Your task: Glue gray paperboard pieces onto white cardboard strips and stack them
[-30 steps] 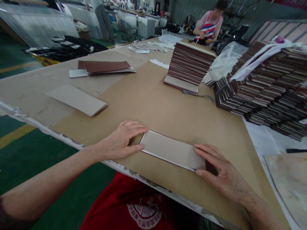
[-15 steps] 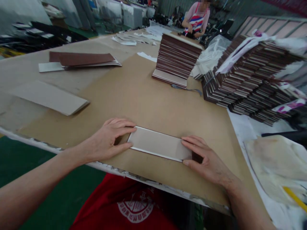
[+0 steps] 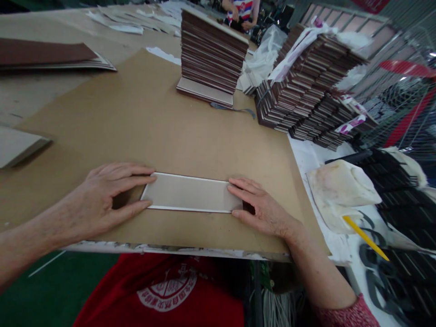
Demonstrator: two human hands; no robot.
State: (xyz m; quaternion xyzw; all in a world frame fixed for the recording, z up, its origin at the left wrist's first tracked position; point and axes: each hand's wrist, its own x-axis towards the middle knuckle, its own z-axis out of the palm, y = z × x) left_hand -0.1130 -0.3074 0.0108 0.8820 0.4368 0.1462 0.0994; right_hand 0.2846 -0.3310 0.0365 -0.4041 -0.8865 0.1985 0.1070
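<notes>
On the broad tan paper sheet (image 3: 153, 131), near its front edge, a pale grey rectangular board with white edges (image 3: 190, 193), between the left hand (image 3: 109, 195) and the right hand (image 3: 260, 204). Farther left, a folded pale grey panel (image 3: 18, 146); behind that, a pile of long brown panels (image 3: 44, 53). Behind the board, a tall dark brown board stack (image 3: 211, 54); rightward, crumpled translucent plastic (image 3: 265, 52), then bulky dark brown banded stacks (image 3: 306, 86). Nearer, far right, a stained cream cloth (image 3: 340, 186).

One left hand (image 3: 105, 195), one right hand (image 3: 264, 206), one pale board (image 3: 190, 193) between them.
One desk (image 3: 37, 91), one yellow stick (image 3: 366, 237), one round emblem (image 3: 166, 290), one co-worker (image 3: 247, 7).
</notes>
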